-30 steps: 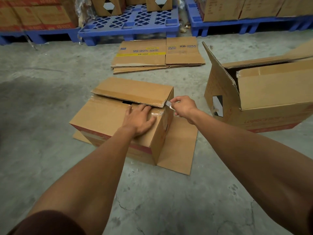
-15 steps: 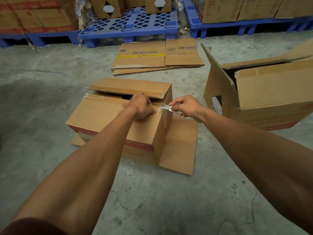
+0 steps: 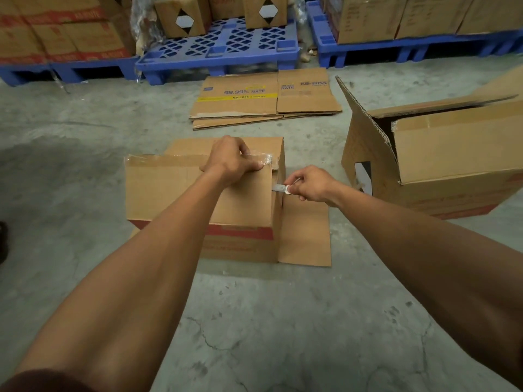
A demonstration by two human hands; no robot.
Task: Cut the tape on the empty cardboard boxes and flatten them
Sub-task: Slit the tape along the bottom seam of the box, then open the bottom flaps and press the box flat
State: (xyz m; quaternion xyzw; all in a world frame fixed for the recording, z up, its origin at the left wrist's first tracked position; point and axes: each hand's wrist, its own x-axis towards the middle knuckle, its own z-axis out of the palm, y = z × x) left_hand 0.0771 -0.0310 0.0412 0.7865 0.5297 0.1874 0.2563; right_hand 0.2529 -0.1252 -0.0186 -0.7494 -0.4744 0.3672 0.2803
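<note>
A brown cardboard box point(image 3: 169, 190) with a red band lies on the concrete floor in front of me. My left hand point(image 3: 232, 162) grips the edge of its near top flap, fingers curled over clear tape point(image 3: 264, 159) at the flap's right end. My right hand point(image 3: 307, 184) pinches a small metal blade point(image 3: 280, 189), whose tip touches the box's right corner seam. One side flap point(image 3: 305, 233) lies flat on the floor at the right.
A larger open cardboard box point(image 3: 441, 162) stands at the right. A stack of flattened boxes point(image 3: 266, 99) lies farther away. Blue pallets point(image 3: 220, 49) loaded with cartons line the back. A dark shoe tip point(image 3: 2, 240) shows at the left edge.
My left hand went from pressing flat on the box top to gripping the flap edge and pulling it up. The blade in my right hand moved down the right corner seam.
</note>
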